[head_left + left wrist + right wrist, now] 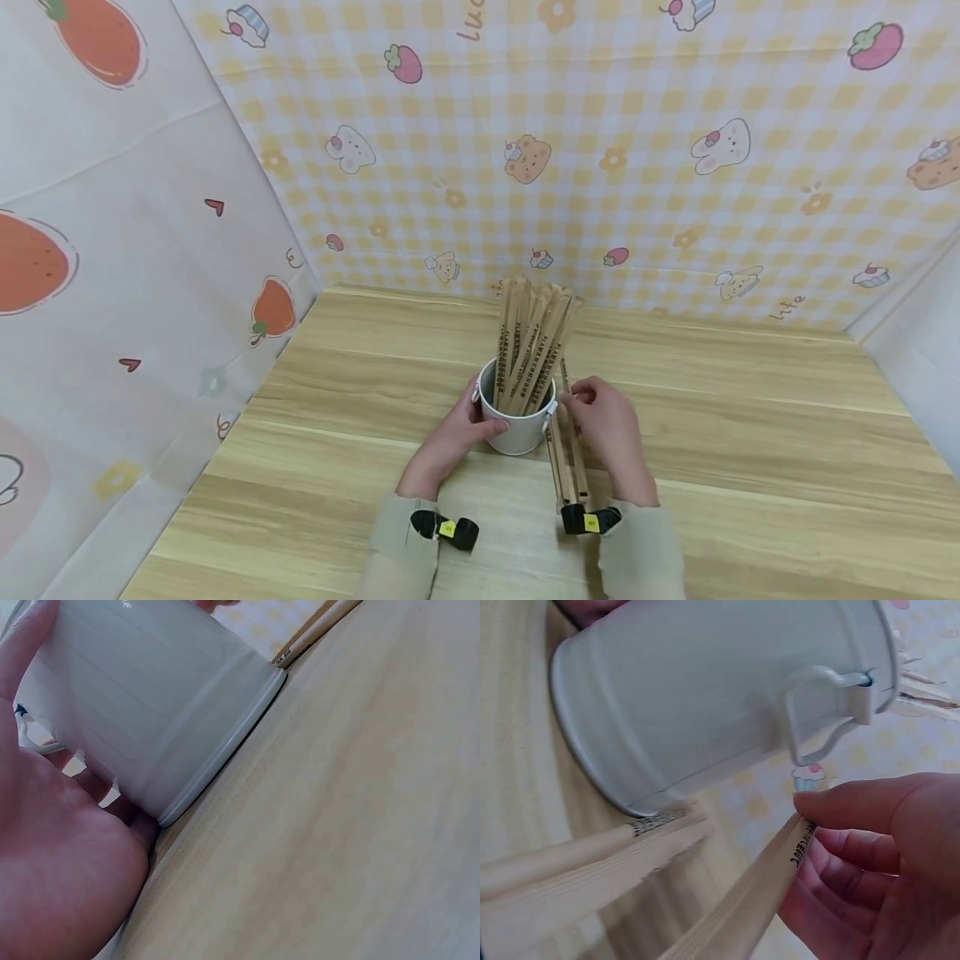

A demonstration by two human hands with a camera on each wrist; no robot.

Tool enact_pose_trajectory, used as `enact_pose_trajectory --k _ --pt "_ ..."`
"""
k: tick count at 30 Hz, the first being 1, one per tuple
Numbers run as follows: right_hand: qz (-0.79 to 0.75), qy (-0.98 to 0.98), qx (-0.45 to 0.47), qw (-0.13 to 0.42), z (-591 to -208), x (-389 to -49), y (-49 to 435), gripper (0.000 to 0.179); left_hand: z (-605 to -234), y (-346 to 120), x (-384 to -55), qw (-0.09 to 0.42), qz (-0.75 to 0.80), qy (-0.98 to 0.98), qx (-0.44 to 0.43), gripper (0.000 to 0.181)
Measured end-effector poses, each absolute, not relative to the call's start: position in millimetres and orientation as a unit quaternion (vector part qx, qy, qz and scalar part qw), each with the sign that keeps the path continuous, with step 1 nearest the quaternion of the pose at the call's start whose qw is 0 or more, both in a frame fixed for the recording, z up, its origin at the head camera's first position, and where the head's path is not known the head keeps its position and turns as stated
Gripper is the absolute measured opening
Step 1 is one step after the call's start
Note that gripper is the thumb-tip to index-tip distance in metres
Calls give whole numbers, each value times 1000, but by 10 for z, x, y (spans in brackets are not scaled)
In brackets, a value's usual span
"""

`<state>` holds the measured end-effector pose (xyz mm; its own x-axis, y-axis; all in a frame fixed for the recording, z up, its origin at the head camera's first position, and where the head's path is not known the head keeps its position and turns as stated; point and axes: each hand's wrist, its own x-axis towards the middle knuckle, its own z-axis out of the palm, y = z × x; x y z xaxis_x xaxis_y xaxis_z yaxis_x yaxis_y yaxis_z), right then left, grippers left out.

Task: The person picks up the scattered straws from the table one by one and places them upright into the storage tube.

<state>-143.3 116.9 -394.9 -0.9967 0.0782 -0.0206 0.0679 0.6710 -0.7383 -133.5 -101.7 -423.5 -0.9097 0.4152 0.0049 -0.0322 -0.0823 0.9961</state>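
Observation:
A small white metal bucket point(517, 435) stands upright on the table, filled with several straws in brown paper wrappers point(534, 346) that lean out over its rim. My left hand point(459, 429) grips the bucket from the left, thumb across its front. To the right of the bucket, my right hand point(607, 429) pinches one paper-wrapped straw point(761, 892) between thumb and forefinger near its printed part. In the right wrist view this straw slants up off the table. More wrapped straws point(592, 859) lie beside the bucket's base.
The bucket has a small loop handle point(791, 720) on its right side. A wood-grain table point(757, 433) spreads all around, with a yellow checked cloth point(465, 150) behind it and a white printed cloth point(150, 250) on the left.

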Motion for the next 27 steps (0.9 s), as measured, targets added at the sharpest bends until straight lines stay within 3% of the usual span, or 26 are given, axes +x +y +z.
enact_pose_trajectory --k 20,27 --pt "480 -849 -20 218 -3464 -1267 1174 26 -4210 -1019 -1323 161 722 660 136 85" --pt "514 -817 7 260 -3370 -1225 1141 25 -4207 -1020 -1321 163 720 661 133 85"
